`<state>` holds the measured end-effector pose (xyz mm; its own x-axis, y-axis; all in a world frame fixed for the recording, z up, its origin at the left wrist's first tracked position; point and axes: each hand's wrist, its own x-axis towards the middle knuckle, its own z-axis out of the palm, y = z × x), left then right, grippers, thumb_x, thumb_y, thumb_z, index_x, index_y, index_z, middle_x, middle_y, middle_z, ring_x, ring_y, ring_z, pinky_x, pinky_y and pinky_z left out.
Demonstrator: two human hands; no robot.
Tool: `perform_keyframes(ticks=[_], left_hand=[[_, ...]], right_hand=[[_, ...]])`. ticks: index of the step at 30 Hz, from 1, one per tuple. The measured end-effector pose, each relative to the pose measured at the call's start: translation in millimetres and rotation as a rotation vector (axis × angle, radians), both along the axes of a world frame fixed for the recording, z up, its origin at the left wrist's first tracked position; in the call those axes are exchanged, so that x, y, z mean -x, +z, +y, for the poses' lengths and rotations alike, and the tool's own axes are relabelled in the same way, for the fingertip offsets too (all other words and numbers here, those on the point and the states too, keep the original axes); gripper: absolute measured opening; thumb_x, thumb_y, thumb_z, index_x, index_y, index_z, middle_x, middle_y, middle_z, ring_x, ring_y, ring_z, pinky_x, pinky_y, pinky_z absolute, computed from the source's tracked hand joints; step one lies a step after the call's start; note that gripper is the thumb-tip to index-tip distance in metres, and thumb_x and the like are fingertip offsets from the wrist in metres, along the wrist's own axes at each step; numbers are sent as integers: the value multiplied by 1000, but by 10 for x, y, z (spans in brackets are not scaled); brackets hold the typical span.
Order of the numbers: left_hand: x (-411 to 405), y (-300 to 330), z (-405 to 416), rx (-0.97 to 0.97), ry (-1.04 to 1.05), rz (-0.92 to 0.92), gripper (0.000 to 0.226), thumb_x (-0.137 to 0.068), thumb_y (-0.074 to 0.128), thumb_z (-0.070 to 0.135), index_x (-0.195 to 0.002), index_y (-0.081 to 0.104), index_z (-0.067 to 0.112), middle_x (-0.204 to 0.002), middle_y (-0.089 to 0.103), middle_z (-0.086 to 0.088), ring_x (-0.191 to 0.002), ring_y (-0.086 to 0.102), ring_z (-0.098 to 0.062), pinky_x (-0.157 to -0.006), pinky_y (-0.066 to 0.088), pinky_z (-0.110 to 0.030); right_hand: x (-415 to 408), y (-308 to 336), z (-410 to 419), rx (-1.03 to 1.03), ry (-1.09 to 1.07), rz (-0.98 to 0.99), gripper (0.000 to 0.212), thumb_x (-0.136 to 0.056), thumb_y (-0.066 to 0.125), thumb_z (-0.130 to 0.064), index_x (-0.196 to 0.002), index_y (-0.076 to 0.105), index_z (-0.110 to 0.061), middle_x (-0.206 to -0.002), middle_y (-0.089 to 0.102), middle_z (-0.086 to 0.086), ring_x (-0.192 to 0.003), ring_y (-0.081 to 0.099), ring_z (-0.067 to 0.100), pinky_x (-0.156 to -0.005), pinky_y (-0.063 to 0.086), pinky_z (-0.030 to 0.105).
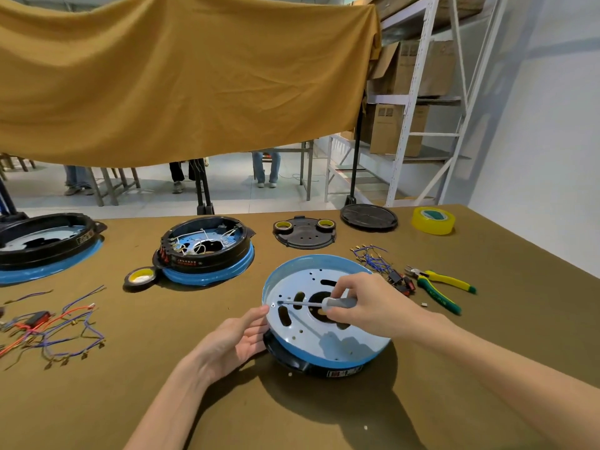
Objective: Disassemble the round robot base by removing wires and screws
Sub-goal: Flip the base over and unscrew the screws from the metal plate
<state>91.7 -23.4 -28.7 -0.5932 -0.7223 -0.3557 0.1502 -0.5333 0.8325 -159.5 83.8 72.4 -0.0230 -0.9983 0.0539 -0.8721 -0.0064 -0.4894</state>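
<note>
Unscrewing the base's rim screw

My right hand [363,303] pinches the screwdriver [324,303], tip on the screw [273,305]; left fingers [256,315], straight, steady the base [324,345]. Next, I'd say: turn squarely.

Yellow tape roll [433,220], pliers [441,287], perhaps cardboard boxes [394,129] behind.

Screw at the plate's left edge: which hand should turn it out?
Right. The right hand already grips the screwdriver, its tip at the screw. The left hand lies against the round base rim, steadying it.
</note>
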Motion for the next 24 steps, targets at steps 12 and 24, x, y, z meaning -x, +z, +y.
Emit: perform_keyframes(ticks=[12, 24], left_hand=[[2, -33, -25, 5, -14, -17, 101, -48, 104, 34, -130, 58, -2, -120, 74, -23, -110, 74, -32, -77, 64, -35], [6, -27, -23, 11, -28, -32, 100, -51, 103, 36, -131, 58, -2, -122, 73, -23, -113, 73, -33, -82, 64, -37]], right_hand=[[-91, 157, 18, -33, 63, 8, 22, -91, 73, -41, -102, 71, -22, -83, 65, -14, -69, 71, 11, -66, 58, 30], [-251, 520, -263, -121, 76, 216, 24, -89, 74, -41, -98, 79, -19, -80, 71, -5, -61, 58, 9, -47, 39, 18]])
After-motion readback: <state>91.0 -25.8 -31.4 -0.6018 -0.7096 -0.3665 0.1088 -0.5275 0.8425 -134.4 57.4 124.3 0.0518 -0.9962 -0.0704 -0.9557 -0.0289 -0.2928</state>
